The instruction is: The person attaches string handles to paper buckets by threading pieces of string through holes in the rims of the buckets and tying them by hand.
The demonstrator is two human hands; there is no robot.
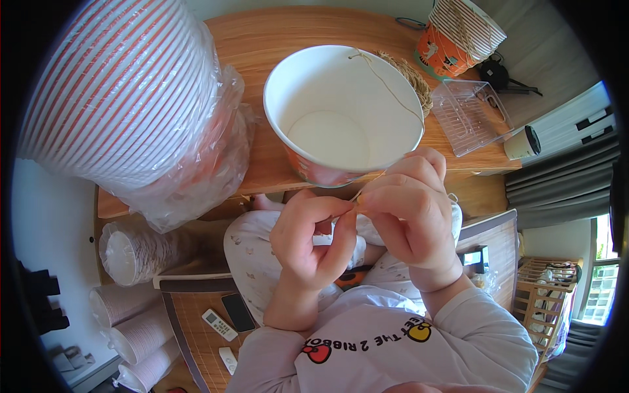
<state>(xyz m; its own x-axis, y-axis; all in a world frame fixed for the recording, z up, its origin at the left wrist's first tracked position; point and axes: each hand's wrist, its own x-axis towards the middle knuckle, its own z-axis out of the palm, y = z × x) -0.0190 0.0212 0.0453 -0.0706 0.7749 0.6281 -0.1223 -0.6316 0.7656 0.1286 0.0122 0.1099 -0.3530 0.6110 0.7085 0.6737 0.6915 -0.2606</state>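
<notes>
A large white paper bucket [334,131] with an orange printed outside stands at the desk's near edge, its open mouth tilted toward me. A thin length of twine [383,77] comes through its far wall and hangs across the inside to the right rim. Just below the near rim, my left hand [313,236] and my right hand [409,206] meet, fingertips together. Both pinch a thin strand of the twine; its end is mostly hidden by the fingers. Behind the bucket's right side lies a coil of twine [409,78].
A tall stack of buckets [131,92] in clear plastic stands on the left of the wooden desk [262,29]. At the right are nested orange buckets [452,42], a clear plastic tray [468,114] holding scissors, and a lidded cup [523,143]. A phone [238,312] and remote control [219,325] lie beside me.
</notes>
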